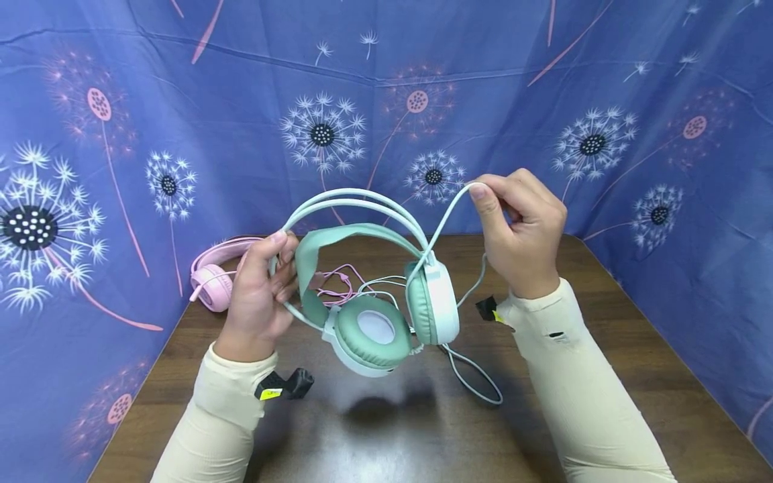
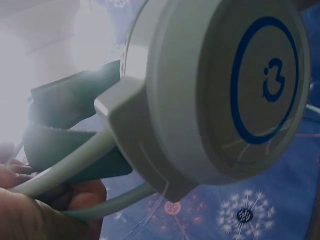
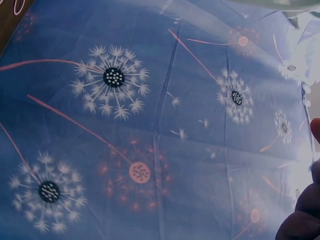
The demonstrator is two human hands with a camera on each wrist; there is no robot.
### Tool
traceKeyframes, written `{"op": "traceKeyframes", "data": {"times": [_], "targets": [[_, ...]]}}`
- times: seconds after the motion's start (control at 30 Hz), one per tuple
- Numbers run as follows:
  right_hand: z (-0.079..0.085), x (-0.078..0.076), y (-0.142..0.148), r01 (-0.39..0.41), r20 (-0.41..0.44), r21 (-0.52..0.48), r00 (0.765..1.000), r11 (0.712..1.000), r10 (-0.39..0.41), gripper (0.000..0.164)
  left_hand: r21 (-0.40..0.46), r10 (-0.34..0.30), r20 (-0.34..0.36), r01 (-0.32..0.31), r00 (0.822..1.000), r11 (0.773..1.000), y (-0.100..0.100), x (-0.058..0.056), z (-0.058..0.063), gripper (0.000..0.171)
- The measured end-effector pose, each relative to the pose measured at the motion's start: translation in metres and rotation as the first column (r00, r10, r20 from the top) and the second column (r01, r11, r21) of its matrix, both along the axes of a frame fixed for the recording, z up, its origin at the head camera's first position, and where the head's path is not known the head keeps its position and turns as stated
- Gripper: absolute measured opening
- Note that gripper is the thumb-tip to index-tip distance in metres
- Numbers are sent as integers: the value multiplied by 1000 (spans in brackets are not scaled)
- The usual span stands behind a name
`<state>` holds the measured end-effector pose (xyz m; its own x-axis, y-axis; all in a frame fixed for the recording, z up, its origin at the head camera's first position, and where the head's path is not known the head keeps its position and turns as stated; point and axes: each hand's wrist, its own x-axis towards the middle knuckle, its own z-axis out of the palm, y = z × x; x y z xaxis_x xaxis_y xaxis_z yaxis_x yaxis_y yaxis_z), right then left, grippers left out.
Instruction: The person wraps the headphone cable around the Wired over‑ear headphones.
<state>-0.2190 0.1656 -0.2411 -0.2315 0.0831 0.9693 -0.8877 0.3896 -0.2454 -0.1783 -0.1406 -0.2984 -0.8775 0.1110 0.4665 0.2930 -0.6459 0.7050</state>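
Observation:
A mint-green and white headset (image 1: 364, 201) is held up over the table, its twin headband wires arched on top. My left hand (image 1: 260, 288) grips the headband at its left side, beside the green inner strap (image 1: 311, 261). In the left wrist view an ear cup (image 2: 265, 85) with a blue ring fills the frame, my left fingers (image 2: 85, 200) curled round the wires below it. My right hand (image 1: 525, 225) pinches the upper end of a thin, pale flexible stem (image 1: 449, 211) curving up from the right ear cup (image 1: 443, 302). The stem's tip is hidden in the fingers.
A pink headset (image 1: 214, 285) lies at the table's back left, with a pink cable (image 1: 341, 288) near it. A pale looped cable (image 1: 483, 382) hangs below the green headset. Blue dandelion-print cloth (image 1: 374, 87) surrounds the brown wooden table (image 1: 616, 402).

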Motion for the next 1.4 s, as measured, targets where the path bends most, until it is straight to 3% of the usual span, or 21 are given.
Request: {"op": "traceKeyframes", "data": {"times": [0.1, 0.2, 0.37, 0.47, 0.63, 0.77, 0.93, 1.13, 1.17, 1.23, 1.3, 1.4], "targets": [[-5, 3, -1, -23, 48, -33, 999, 999, 25, 20, 54, -135, -9, 136, 991, 989, -1, 0, 0, 34], [-10, 6, -4, -60, 100, -74, 993, 995, 68, 14, 99, -256, -26, 258, 966, 961, -1, 0, 0, 35], [-21, 12, -10, -135, 188, -87, 971, 987, 149, 12, 193, -437, -47, 437, 898, 878, -1, 0, 0, 34], [-29, 12, -13, -173, 242, -66, 953, 983, 184, 13, 230, -500, -58, 499, 864, 836, 0, -1, 1, 34], [-50, 4, -16, -199, 332, -63, 920, 978, 209, 17, 257, -531, -72, 530, 844, 808, 1, -2, 0, 36], [-68, -2, -17, -228, 417, -90, 875, 969, 245, 18, 281, -545, -88, 545, 834, 790, 3, -3, -1, 37], [-81, -4, -19, -272, 499, -107, 817, 956, 288, 22, 312, -535, -88, 533, 840, 786, 6, -3, -2, 38], [-86, -6, -24, -385, 517, -68, 775, 920, 362, 26, 347, -539, -105, 539, 836, 768, 7, -4, -1, 40], [-87, -6, -26, -413, 521, -79, 759, 907, 391, 24, 350, -542, -109, 542, 833, 764, 7, -3, -1, 39], [-88, -5, -29, -478, 534, -136, 702, 868, 471, 21, 352, -539, -114, 541, 835, 764, 8, -3, -1, 39], [-89, -3, -33, -540, 544, -220, 623, 812, 562, 23, 354, -532, -119, 536, 839, 766, 8, -3, 0, 39], [-84, 4, -42, -602, 514, -258, 577, 756, 635, 23, 359, -523, -120, 528, 844, 770, 8, -3, 0, 40]]}}
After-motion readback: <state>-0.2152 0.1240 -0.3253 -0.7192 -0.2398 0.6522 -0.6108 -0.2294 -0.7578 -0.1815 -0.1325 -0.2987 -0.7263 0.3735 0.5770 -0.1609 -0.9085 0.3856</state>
